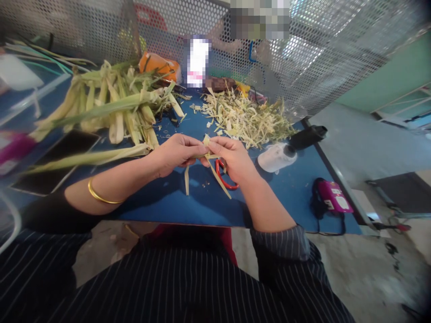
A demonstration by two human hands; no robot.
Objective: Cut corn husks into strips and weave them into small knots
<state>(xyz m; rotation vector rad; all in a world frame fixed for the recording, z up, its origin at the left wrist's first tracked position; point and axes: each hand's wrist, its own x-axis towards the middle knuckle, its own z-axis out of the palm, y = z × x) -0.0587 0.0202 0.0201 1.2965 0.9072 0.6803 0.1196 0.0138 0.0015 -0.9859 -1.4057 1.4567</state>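
Observation:
Over the front middle of the blue table, my left hand (pixel 178 152) and my right hand (pixel 230 154) meet, fingertips pinched on a pale husk strip (pixel 220 180). One end of the strip hangs down to the right. Another narrow pale piece (pixel 186 181) is below my left fingers. Red-handled scissors (pixel 227 183) lie beneath my right hand, their blades hidden. Left of my left hand, a long husk-covered stalk (pixel 97 158) lies with one end near my wrist.
A pile of husk-covered stalks (pixel 116 103) fills the back left, and shredded husk (pixel 249 117) the back right. A white thread cone (pixel 274 158), black cone (pixel 310 137) and magenta device (pixel 335 196) are at right. Perforated metal mesh (pixel 168 22) stands behind.

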